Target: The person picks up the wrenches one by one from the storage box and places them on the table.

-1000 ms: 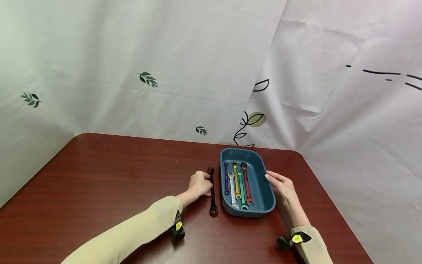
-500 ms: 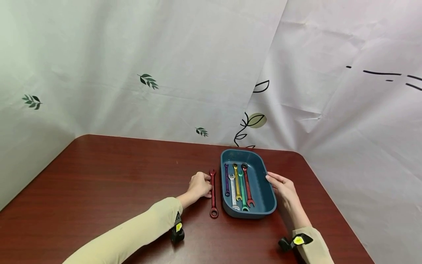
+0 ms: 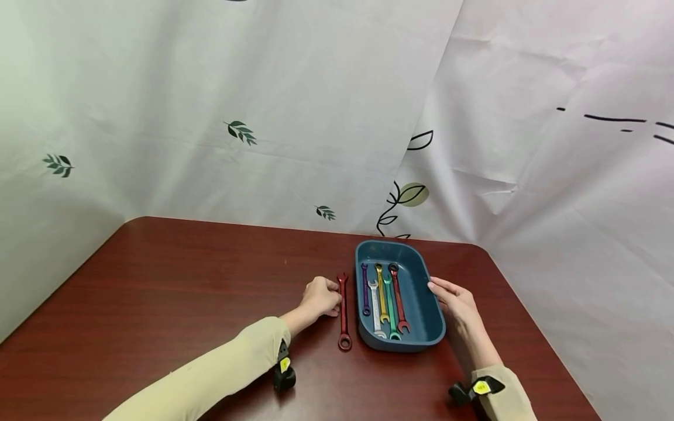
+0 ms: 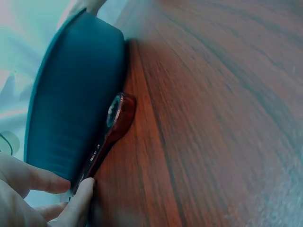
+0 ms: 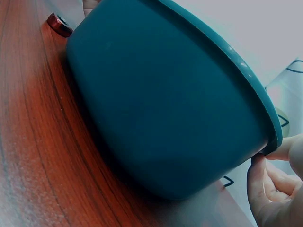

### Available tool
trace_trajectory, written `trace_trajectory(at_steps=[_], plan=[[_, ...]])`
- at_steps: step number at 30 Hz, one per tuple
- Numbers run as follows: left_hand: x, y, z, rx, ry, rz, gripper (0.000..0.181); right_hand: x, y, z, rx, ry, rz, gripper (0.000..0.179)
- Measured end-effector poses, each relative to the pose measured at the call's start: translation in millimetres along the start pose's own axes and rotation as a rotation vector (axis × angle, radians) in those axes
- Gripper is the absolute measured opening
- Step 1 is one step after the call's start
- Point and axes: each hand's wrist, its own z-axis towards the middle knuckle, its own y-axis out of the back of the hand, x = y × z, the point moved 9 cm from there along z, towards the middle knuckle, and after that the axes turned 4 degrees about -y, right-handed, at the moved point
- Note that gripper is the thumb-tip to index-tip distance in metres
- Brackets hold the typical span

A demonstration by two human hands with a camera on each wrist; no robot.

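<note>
A dark red combination wrench (image 3: 344, 313) lies along the left side of a blue tray (image 3: 439, 336), its ring end towards me. My left hand (image 3: 319, 297) pinches its shaft between thumb and fingers, as the left wrist view shows close to the tray wall (image 4: 78, 90). Inside the tray rest several wrenches: purple (image 3: 365, 289), silver (image 3: 375, 307), yellow (image 3: 382, 292), green (image 3: 392, 307) and red (image 3: 398, 298). On the tray's right side my right hand (image 3: 460, 304) pinches the rim, with the thumb and fingertips meeting at it in the right wrist view.
The tray stands on a reddish-brown wooden table (image 3: 210, 269), towards its right side. A pale cloth backdrop (image 3: 295, 117) with leaf prints hangs behind the table and along its sides. Each wrist wears a black camera strap.
The wrench beside the tray has gone from looking nearly black to red, while staying in about the same place. Both hands keep their places; the whole head view has shifted slightly.
</note>
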Motion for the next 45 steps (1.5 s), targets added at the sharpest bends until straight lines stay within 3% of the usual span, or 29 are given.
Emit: trace_trajectory(at_steps=[8,16,30,45], plan=[[4.4,-1.5,-1.5,0.027,0.063,-0.074,0.031,-0.5,-0.9,-0.9,0.008,-0.005,0.031,0.059],[-3.9,1.8,-5.7,0.035,0.038,-0.063,0.031,-0.4,-0.6,-0.7,0.003,0.001,0.011,0.059],[-23.2,10.2,-5.1,-0.031,-0.006,-0.127,0.032,1.2,-0.7,-4.2,0.005,0.0,-0.011,0.063],[-29.1,15.3,-3.4,-0.049,-0.009,-0.188,0.031,-2.0,0.3,-2.6,0.0,-0.019,0.035,0.062]])
